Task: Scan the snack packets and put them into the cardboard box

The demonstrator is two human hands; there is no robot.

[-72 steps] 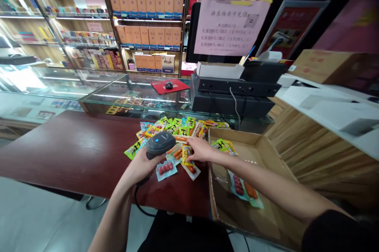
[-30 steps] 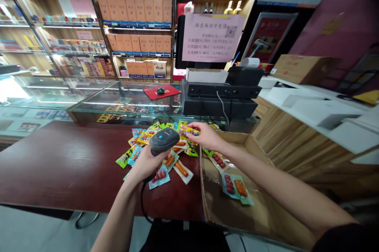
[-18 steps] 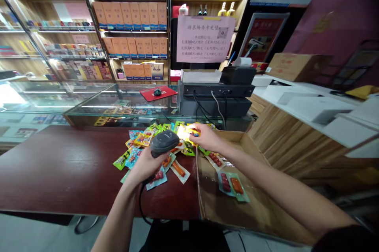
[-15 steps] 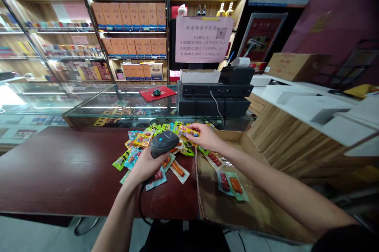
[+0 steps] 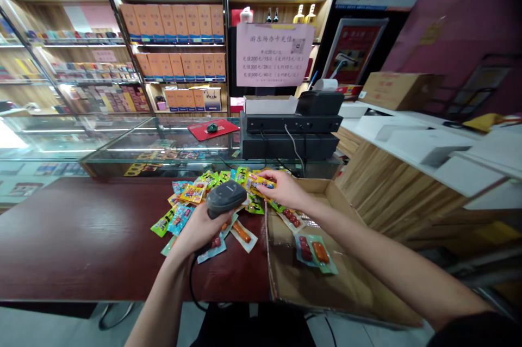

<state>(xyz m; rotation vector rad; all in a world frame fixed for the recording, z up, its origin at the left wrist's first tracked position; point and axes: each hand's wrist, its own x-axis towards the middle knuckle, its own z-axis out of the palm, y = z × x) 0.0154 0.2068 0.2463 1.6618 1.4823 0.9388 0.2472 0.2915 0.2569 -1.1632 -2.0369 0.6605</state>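
Observation:
My left hand (image 5: 204, 227) is wrapped round the handle of a dark grey barcode scanner (image 5: 225, 198), its head pointing toward the right. Between the fingers of my right hand (image 5: 281, 189) is a yellow snack packet (image 5: 256, 183), close in front of the scanner's head. Beneath and around both hands lies a loose heap of small sausage packets, among them a blue packet (image 5: 180, 220), a green packet (image 5: 162, 223) and a clear one with an orange sausage (image 5: 243, 234). My left hand and the scanner hide part of the heap.
An open cardboard box (image 5: 346, 292) to the right holds several sausage packets (image 5: 320, 252). The dark red table (image 5: 81, 238) stretches left. Behind stand a glass counter (image 5: 171, 143), a black cash register unit (image 5: 285, 143) and a red mouse pad (image 5: 222, 130). The scanner's cable (image 5: 191, 282) hangs by the table edge.
The view has shifted slightly, so the surroundings sit a little further left. A blue light on the scanner's top no longer shows. Both hands keep nearly the same place and hold.

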